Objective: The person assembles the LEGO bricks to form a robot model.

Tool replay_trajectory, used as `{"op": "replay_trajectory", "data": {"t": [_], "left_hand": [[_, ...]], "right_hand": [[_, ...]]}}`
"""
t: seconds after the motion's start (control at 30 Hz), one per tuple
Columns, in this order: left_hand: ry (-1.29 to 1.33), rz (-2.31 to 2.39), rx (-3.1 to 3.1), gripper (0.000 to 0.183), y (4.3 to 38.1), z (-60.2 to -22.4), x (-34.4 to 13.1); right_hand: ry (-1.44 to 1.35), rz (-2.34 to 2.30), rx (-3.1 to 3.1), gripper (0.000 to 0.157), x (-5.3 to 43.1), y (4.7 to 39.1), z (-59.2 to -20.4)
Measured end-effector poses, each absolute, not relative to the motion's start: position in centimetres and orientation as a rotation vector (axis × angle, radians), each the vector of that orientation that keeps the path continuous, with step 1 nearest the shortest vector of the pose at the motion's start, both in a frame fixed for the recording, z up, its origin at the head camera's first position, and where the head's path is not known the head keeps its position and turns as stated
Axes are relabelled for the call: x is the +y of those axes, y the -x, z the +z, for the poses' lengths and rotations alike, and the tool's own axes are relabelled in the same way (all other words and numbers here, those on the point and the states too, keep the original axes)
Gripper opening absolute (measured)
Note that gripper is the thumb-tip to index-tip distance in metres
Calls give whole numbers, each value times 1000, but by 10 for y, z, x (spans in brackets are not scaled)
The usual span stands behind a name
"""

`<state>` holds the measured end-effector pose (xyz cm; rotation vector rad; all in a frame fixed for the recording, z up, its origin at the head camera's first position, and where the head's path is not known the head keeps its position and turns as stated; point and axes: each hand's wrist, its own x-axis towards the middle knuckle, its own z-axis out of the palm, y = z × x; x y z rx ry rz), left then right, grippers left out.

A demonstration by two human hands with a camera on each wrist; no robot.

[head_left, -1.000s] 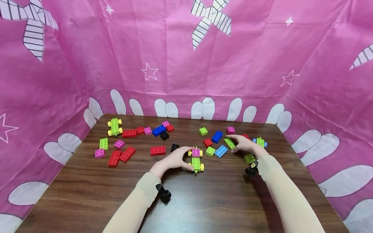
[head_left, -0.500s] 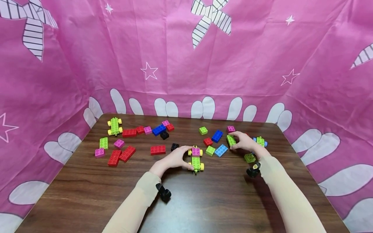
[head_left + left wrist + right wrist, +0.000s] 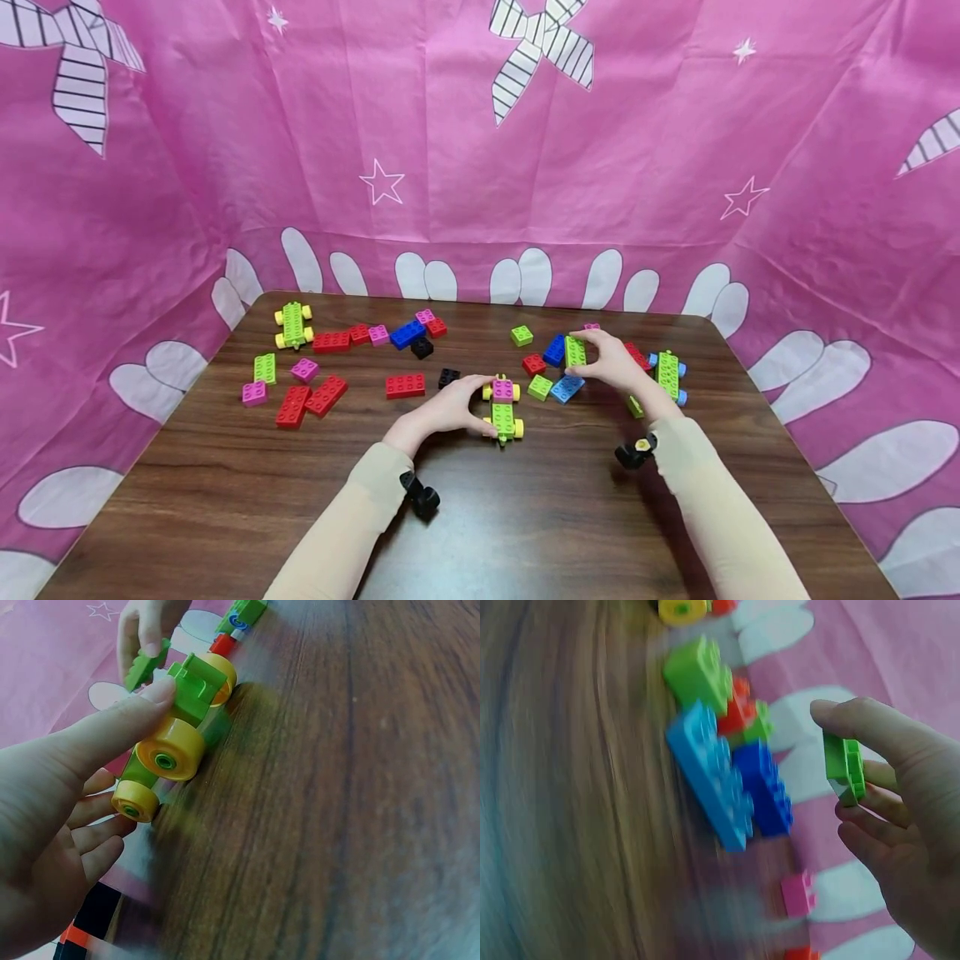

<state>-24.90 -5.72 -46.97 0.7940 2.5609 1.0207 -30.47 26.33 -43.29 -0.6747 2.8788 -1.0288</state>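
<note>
My left hand (image 3: 448, 407) grips a lime-green toy car base (image 3: 503, 421) with yellow wheels, thumb at its near end and fingers at its far end. A pink brick (image 3: 502, 390) sits on the far half of that base. In the left wrist view the thumb presses the base's green end (image 3: 191, 690). Off to the right, my right hand (image 3: 617, 367) pinches a long lime-green brick (image 3: 575, 352) between thumb and fingers. In the right wrist view the same brick (image 3: 840, 766) is held up off the table, its studs facing the palm.
Below the right hand lie a light blue brick (image 3: 567, 388), a dark blue brick (image 3: 554, 350), a red brick (image 3: 534, 363) and a small green brick (image 3: 540, 387). A blue-wheeled car base (image 3: 667, 377) stands at right, a yellow-wheeled one (image 3: 292, 325) at far left, among several loose bricks.
The right hand has taken hold of the long green brick, raised it and moved it left, over toward the blue bricks. The left hand and its car base stay put.
</note>
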Motion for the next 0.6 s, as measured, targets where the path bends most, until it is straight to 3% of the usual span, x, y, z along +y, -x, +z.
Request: {"op": "replay_trajectory", "data": {"t": [0.6], "left_hand": [[-796, 1041, 2565, 92, 249, -470, -58]], "right_hand": [[891, -1242, 2824, 65, 186, 274, -438]]}}
